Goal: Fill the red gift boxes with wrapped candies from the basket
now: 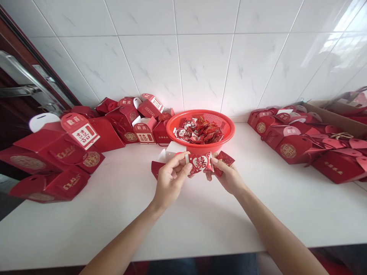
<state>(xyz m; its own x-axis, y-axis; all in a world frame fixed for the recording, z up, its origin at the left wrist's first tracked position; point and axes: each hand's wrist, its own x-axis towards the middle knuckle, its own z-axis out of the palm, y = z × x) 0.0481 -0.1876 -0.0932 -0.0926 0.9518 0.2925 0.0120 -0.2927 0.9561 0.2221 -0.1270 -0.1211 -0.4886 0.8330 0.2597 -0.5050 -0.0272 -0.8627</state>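
Observation:
Between my two hands is a red wrapped candy [200, 163] with a white heart and a red character on it. My left hand [171, 177] pinches its left end between thumb and fingers. The right end is held by my right hand [226, 173], which also has darker red wrapped candy [225, 160] in its fingers. Just behind my hands, partly hidden, stands an open red box [157, 168] with a white inside. Beyond it a red plastic basket [229, 130] holds many wrapped candies [200, 131], some with white hearts, others shiny red.
Red gift boxes [43, 147] are piled on the left of the white table [183, 229]. More red boxes [292, 145] stand at the right, beside a cardboard carton [323, 109]. A tiled wall [205, 68] closes off the back; a door handle [25, 80] is at far left.

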